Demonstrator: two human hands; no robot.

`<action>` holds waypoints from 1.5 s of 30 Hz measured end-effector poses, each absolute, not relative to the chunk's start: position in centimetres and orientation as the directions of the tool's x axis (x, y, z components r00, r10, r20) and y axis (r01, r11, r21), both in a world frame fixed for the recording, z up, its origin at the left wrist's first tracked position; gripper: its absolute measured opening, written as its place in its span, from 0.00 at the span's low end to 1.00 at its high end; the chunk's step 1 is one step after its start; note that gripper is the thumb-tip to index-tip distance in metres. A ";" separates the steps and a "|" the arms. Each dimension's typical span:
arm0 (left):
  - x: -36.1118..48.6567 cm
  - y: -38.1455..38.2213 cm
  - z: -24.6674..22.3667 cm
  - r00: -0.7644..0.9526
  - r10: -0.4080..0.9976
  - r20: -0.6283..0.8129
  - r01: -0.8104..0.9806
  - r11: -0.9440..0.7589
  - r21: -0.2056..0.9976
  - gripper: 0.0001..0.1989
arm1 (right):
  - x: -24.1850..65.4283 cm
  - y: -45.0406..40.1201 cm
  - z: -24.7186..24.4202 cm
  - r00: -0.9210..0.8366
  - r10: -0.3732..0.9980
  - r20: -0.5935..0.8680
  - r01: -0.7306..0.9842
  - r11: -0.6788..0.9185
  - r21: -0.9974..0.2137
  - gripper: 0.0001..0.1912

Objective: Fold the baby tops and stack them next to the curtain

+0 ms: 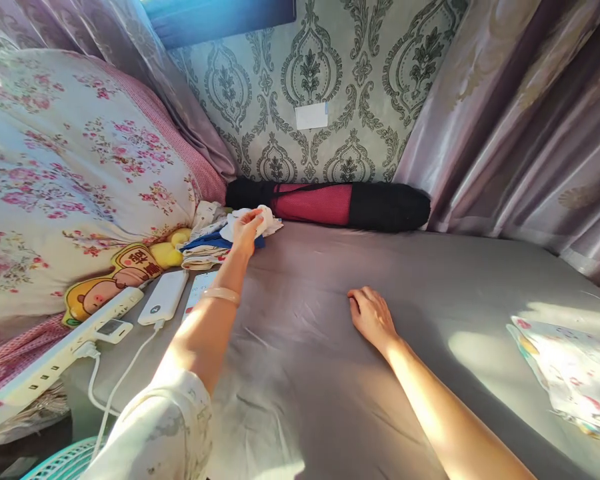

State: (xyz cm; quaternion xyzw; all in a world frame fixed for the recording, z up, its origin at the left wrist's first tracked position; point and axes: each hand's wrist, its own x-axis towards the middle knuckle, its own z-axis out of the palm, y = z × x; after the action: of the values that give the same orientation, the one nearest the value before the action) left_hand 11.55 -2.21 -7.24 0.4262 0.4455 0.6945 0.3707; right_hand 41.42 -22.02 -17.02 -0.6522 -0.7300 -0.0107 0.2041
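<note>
My left hand (247, 230) reaches to the far left of the bed and pinches a small white cloth (266, 217). The cloth is at the top of a pile of folded clothes (207, 253), with blue and patterned layers beneath. Whether it is lifted fully off the pile, I cannot tell. My right hand (373, 317) rests on the grey bed sheet (305, 347) near the middle, holding nothing, its fingers loosely bent.
A black and red rolled bag (325, 205) lies along the wall. On the left are a power strip (65, 360), a white power bank (164, 300) with its cable, a phone (196, 293) and a plush toy (113, 283). A patterned cloth (575, 380) lies at right.
</note>
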 end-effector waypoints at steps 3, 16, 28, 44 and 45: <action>14.3 -2.9 -8.9 -0.293 0.937 0.193 -0.230 -0.265 0.936 0.14 | 41.4 -22.1 -16.9 -0.068 0.947 0.315 0.955 0.153 -0.253 0.13; 26.0 -7.1 -12.4 -0.083 0.991 0.109 -0.087 -0.117 0.989 0.16 | 42.2 -21.7 -17.6 -0.091 0.941 0.327 0.934 0.194 -0.299 0.13; 29.2 -14.4 -11.7 0.259 0.953 0.154 0.140 -0.195 0.971 0.14 | 44.6 -20.0 -16.4 0.224 0.925 0.308 0.689 0.073 -0.721 0.15; 28.7 -17.6 -9.2 0.671 0.727 0.144 0.103 -0.284 0.953 0.22 | 45.3 -20.3 -15.1 0.106 0.940 0.324 0.523 0.225 -0.822 0.19; 28.7 -17.6 -9.3 0.673 0.728 0.131 0.121 -0.283 0.951 0.23 | 45.4 -20.2 -15.0 0.111 0.940 0.322 0.514 0.223 -0.828 0.18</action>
State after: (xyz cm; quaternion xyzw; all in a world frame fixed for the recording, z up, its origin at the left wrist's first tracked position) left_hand 28.74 -17.58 -9.27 0.7474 0.2839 0.2882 0.5271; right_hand 45.35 -20.25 -15.04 -0.5801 -0.6266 0.2277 0.4680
